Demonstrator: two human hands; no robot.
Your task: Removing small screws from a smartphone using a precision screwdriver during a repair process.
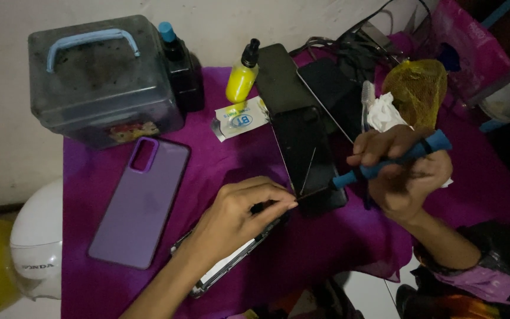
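1. Nearest the camera, the left hand (237, 215) rests curled on an opened phone body (231, 260) that lies on the purple cloth (326, 242); its fingertips (287, 205) pinch down at the phone's upper end, just at the lower corner of a dark screen panel (308, 156).
2. The right hand (405, 171) is closed around a blue-handled screwdriver (394, 158) — the tool runs slantwise, with its dark tip meeting the right edge of the screen panel, close to the left fingertips.
3. The screen panel lies tilted, its lower end overlapping the phone body and its upper end leaning toward a black box (281, 80).
4. To the left, well apart from both hands, a purple phone case (140, 204) lies flat on the cloth, inside face up.
5. Beyond the right hand sit a crumpled white tissue (385, 115) and a yellow mesh bundle (417, 88), touching each other.
6. Farther back: a small white sachet (240, 121), a yellow bottle (240, 80) with a black cap, and a dark bottle (181, 71) with a blue cap.
7. At the far left corner stands a grey plastic box (101, 82) with a pale blue handle — beside the dark bottle.
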